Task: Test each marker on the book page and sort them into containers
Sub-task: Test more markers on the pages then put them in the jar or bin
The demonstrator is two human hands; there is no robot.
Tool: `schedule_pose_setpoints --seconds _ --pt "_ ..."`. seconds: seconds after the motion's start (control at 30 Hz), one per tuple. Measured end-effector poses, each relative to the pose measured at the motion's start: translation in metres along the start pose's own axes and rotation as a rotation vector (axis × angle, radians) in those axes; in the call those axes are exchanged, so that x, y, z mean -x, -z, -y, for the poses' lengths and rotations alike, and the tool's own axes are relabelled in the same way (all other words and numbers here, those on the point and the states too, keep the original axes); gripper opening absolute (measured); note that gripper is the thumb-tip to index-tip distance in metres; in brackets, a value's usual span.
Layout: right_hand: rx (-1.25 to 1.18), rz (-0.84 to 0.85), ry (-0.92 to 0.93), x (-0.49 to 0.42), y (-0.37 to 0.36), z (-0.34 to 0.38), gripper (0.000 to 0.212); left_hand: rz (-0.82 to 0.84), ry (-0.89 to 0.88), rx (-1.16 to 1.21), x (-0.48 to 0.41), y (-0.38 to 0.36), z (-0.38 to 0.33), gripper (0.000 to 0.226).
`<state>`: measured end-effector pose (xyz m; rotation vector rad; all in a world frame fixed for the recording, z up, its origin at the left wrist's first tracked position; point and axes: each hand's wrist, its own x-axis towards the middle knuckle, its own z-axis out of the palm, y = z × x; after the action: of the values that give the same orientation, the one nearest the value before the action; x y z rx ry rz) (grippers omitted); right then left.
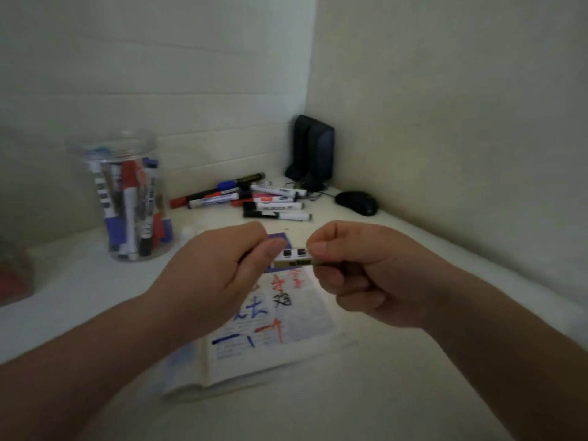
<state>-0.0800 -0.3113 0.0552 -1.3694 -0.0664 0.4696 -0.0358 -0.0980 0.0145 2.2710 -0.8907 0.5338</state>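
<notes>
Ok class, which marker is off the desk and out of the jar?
The marker gripped at both ends by the left hand and right hand, above the book; the others lie in a pile or stand in the jar.

No legible txt; marker point(294, 258) label, book page point(305, 316) print too blurry.
</notes>
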Motion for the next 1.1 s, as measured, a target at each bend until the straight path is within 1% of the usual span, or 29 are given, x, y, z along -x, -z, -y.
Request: schedule_pose_setpoints --seconds 0.07,0.13,0.17,0.23,0.3,0.33,0.37,0.43,0.53,0.63,0.73,0.87,1.0,1.1 --pt "-0.03 -0.116 0.14 0.037 0.003 -0.004 0.011 0.132 -0.033 -0.003 0.001 -0.005 -0.032 0.041" --pt "-0.036 -0.236 0.28 0.078 0.013 -0.015 0.012 0.256 -0.083 0.044 0.003 -0.017 -0.071 0.047" --pt "0.005 -0.294 0.34 0.098 0.018 -0.022 0.011 0.305 -0.107 0.06 0.004 -0.025 -0.09 0.052" --pt "0.2 -0.448 0.424 0.142 0.031 -0.035 0.007 0.357 -0.129 0.057 0.003 -0.045 -0.128 0.062" --pt "0.474 -0.638 0.434 0.184 0.05 -0.05 0.011 0.389 -0.114 0.067 -0.002 -0.071 -0.162 0.067" --pt "0.589 -0.712 0.417 0.202 0.062 -0.06 0.015 0.405 -0.119 0.072 -0.004 -0.087 -0.178 0.063" --pt "0.669 -0.771 0.385 0.217 0.074 -0.071 0.019 0.42 -0.144 0.069 -0.006 -0.104 -0.192 0.055" --pt "0.724 -0.851 0.292 0.239 0.103 -0.097 0.029 0.478 -0.226 0.053 -0.008 -0.139 -0.221 0.042" --pt "0.774 -0.922 0.112 0.256 0.142 -0.141 0.039 0.589 -0.377 0.029 -0.01 -0.189 -0.252 0.036" --pt "0.847 -0.971 -0.057 0.265 0.166 -0.173 0.031 0.601 -0.475 -0.023 -0.014 -0.222 -0.264 0.035" --pt "0.858 -0.93 -0.151 0.268 0.181 -0.192 0.025 0.577 -0.462 0.016 -0.019 -0.236 -0.26 0.034" --pt "0.868 -0.928 -0.177 0.267 0.198 -0.204 0.02 0.56 -0.467 0.015 -0.021 -0.244 -0.256 0.033" --pt "0.863 -0.942 -0.195 0.264 0.21 -0.208 0.012 0.599 -0.501 0.011 -0.02 -0.254 -0.259 0.033" --pt "0.867 -0.975 -0.151 0.263 0.214 -0.209 0.017 0.602 -0.549 -0.023 -0.018 -0.256 -0.256 0.033"
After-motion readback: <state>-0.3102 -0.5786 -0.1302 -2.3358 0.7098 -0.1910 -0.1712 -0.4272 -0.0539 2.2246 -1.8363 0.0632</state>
